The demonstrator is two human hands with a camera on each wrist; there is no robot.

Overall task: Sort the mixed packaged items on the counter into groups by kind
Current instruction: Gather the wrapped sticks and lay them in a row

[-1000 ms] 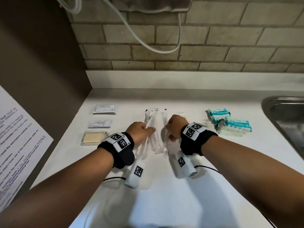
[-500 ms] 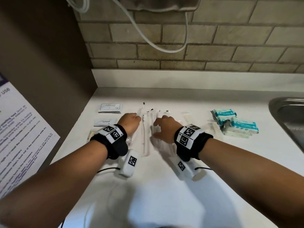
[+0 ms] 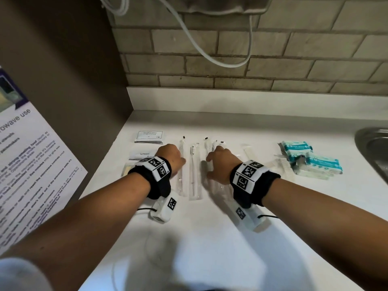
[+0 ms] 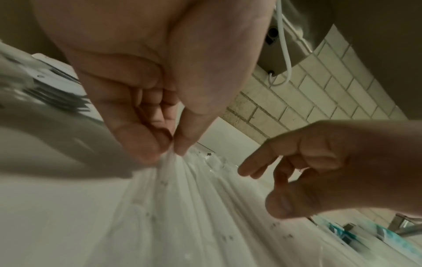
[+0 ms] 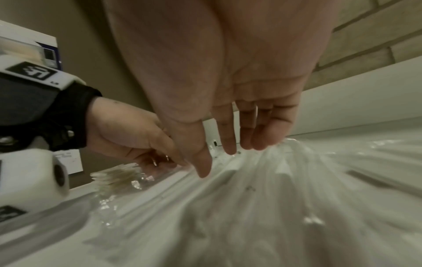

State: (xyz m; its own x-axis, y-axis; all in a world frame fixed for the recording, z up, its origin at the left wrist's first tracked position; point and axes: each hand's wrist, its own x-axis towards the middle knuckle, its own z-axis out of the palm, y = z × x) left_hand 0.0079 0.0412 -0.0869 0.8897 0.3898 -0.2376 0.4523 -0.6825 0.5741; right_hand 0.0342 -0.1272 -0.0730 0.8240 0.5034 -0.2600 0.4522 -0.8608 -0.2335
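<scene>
Several clear-wrapped toothbrush packets (image 3: 194,175) lie side by side in the middle of the white counter (image 3: 210,238). My left hand (image 3: 183,162) is at their left edge; in the left wrist view its thumb and forefinger (image 4: 174,152) pinch the wrapper of one toothbrush packet (image 4: 182,198). My right hand (image 3: 209,166) is over the right side of the row, its straight fingers (image 5: 230,144) pointing down onto the packets (image 5: 251,198). Shampoo sachets (image 3: 149,136), a toothpaste sachet (image 3: 143,155) and a tan packet (image 3: 127,172) lie at the left. Blue wipe packs (image 3: 315,162) lie at the right.
A clear-wrapped comb (image 3: 282,168) lies beside the wipe packs, and one more clear packet (image 3: 247,152) lies right of my right hand. A steel sink (image 3: 371,143) is at the far right. A brown side panel with a printed notice (image 3: 31,164) bounds the left. A white cable (image 3: 210,55) hangs over the brick wall.
A second ago both hands held the toothbrush packets bunched together. The packets now lie spread in a row, the hands have moved apart, and the right hand has opened.
</scene>
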